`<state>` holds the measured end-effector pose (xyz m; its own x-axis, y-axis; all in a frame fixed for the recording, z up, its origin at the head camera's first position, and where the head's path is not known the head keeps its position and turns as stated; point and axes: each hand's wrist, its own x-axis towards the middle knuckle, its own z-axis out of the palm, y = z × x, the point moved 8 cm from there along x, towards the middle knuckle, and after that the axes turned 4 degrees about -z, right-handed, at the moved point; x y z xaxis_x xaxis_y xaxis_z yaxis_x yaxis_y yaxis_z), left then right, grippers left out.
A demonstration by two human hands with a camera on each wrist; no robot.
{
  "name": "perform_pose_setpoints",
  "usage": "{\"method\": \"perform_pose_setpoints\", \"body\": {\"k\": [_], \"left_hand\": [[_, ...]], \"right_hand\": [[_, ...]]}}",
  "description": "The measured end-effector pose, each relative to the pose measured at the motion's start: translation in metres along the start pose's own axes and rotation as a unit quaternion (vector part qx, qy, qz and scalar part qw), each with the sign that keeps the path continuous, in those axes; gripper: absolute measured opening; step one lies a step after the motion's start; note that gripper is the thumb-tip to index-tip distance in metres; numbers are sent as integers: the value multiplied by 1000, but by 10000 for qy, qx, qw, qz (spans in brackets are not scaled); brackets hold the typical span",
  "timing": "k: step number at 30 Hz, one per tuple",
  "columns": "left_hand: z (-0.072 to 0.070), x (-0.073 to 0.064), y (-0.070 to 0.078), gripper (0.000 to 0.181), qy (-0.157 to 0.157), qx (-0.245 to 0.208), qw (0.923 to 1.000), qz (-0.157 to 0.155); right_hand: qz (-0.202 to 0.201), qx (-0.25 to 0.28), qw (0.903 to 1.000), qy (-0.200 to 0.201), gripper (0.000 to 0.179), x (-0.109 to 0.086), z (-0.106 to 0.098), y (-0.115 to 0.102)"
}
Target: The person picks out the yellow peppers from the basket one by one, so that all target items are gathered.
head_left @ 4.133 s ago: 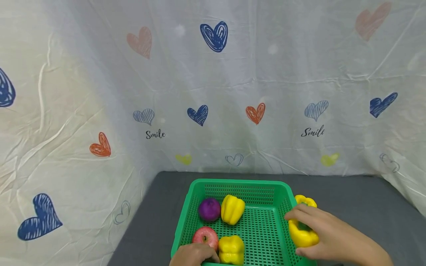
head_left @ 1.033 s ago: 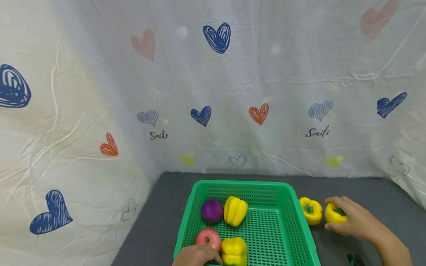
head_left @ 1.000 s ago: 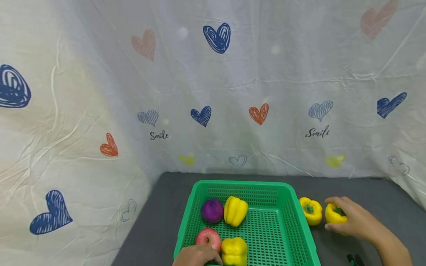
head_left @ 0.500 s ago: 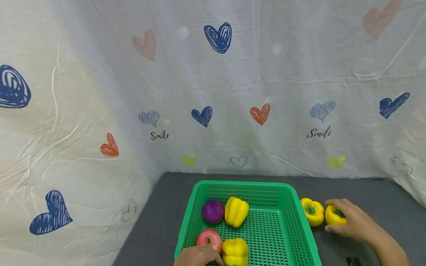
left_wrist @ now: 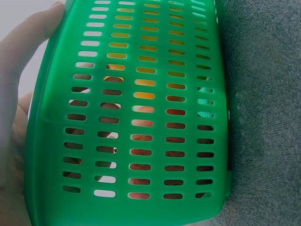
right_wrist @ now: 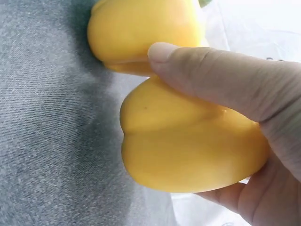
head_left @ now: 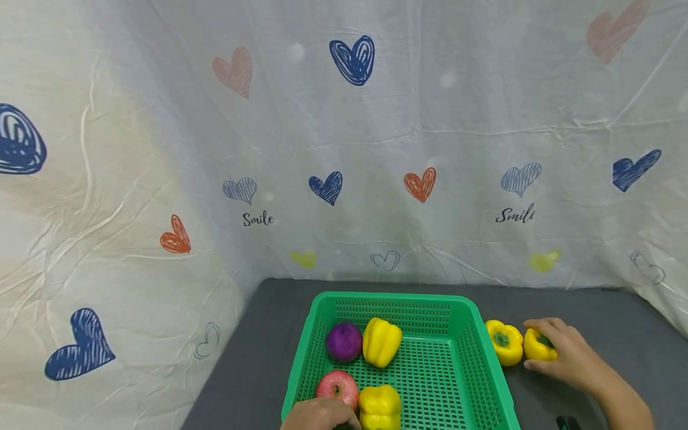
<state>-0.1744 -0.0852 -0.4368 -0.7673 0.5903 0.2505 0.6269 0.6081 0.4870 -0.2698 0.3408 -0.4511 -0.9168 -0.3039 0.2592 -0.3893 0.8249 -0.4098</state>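
My right hand (head_left: 572, 355) grips a yellow bell pepper (head_left: 537, 346), with the thumb on one side and fingers round the other. In the right wrist view this pepper (right_wrist: 188, 146) is just off or at the grey cloth, close beside a second yellow bell pepper (right_wrist: 141, 30). That second pepper (head_left: 505, 343) stands against the outside right wall of a green basket (head_left: 398, 296). My left hand (head_left: 321, 414) holds the basket's near rim. In the left wrist view its thumb lies along the rim, the fingers partly hidden behind the wall (left_wrist: 141, 214).
Inside the basket, toward the left, lie a purple round vegetable (head_left: 344, 341), a red apple (head_left: 337, 388) and two yellow bell peppers (head_left: 382, 342). A small dark object (head_left: 568, 423) shows near my right forearm. A white curtain with hearts (head_left: 376, 149) hangs behind the grey table (head_left: 252, 340).
My right hand has carried its yellow pepper right from the basket's right wall to beyond the second pepper. Lately it has shifted slightly left. My left hand stays on the rim.
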Motion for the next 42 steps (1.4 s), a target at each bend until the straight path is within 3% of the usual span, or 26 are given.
{"method": "perform_pose_setpoints", "body": {"k": [8, 17, 30, 37, 42], "left_hand": [[2, 0, -1, 27, -267, -111, 9996, 27], [1, 2, 2, 18, 149, -26, 9997, 202], [1, -2, 1, 20, 20, -76, 9998, 171], [0, -3, 0, 19, 308, -99, 9994, 152], [2, -4, -3, 26, 319, -267, 9990, 180]], "right_hand": [[-615, -122, 9973, 380, 66, -2, 5, -2], [-779, -158, 9952, 566, 67, -3, 5, -3], [46, 111, 9993, -359, 87, -2, 4, -5], [-102, 222, 9991, -336, 84, -1, -7, -19], [-178, 52, 9991, -392, 80, 5, -15, -32]]}}
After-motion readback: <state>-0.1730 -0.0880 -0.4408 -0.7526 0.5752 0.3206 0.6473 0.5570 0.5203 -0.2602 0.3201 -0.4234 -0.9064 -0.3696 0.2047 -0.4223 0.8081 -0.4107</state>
